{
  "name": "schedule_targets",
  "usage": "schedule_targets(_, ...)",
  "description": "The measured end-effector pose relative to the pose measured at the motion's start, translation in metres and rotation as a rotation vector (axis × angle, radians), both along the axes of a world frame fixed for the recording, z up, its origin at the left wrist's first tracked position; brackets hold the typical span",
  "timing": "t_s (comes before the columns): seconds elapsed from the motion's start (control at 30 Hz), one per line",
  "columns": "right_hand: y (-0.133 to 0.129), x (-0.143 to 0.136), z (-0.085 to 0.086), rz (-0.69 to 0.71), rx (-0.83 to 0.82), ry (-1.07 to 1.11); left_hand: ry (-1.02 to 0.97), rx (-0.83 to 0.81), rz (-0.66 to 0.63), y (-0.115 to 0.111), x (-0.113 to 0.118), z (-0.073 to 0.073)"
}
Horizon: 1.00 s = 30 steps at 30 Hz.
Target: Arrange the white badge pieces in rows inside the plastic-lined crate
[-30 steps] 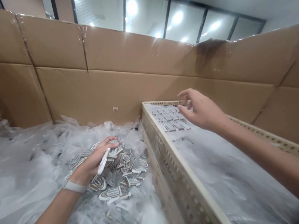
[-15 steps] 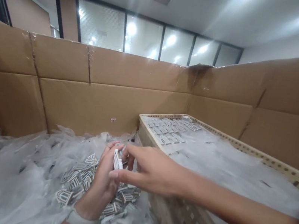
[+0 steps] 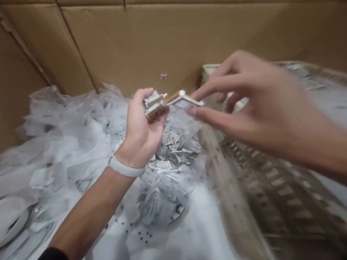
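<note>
Two tall cardboard walls (image 3: 160,49) close in behind everything, and clear plastic wrap (image 3: 68,148) billows below the hands. To the right of the hands sits a cream crate (image 3: 271,180), blurred here. Underneath the grip lies a heap of small flat badges (image 3: 173,147). The left hand (image 3: 142,129) is curled round a small stack of badges (image 3: 154,102), held just above that heap. The right hand (image 3: 256,103) pinches the top piece (image 3: 186,100) between thumb and forefinger, its other end touching the stack. To do this well, I'd say peel one piece only, keeping the left thumb firm so the rest don't fan out.
</note>
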State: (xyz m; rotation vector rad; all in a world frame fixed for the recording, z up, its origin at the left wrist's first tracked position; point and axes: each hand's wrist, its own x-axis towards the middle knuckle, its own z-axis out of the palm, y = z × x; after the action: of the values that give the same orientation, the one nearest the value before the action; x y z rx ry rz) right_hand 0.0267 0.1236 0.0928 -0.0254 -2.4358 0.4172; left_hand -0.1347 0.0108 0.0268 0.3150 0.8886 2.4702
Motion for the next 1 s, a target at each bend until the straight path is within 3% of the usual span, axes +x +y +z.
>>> schedule_targets(0.1,0.02,0.006,-0.003,-0.056,0.145,0.075,0.045,0.082,0.037,-0.025,-0.007,0.008)
schedule_targets(0.23,0.031,0.014,-0.009,-0.104,0.162,0.039,0.073,0.175,0.065,-0.054,-0.009,0.019)
schedule_targets(0.43,0.038,0.013,0.004,-0.217,0.101,0.12,-0.037,0.214,0.075,-0.059,0.006,0.031)
schedule_targets(0.57,0.09,0.024,0.021,-0.312,-0.137,0.301,-0.039,0.246,0.067,-0.051,0.005,0.026)
schedule_targets(0.7,0.146,0.047,0.033,-0.547,-0.317,0.332,-0.144,0.245,0.051,-0.049,-0.002,0.021)
schedule_targets(0.83,0.191,0.049,0.037,-0.736,-0.426,0.126,-0.22,0.273,0.042,-0.055,-0.009,0.02)
schedule_targets(1.0,0.228,0.036,0.032,-0.754,-0.511,-0.211,-0.21,0.301,0.05,-0.061,-0.019,0.018)
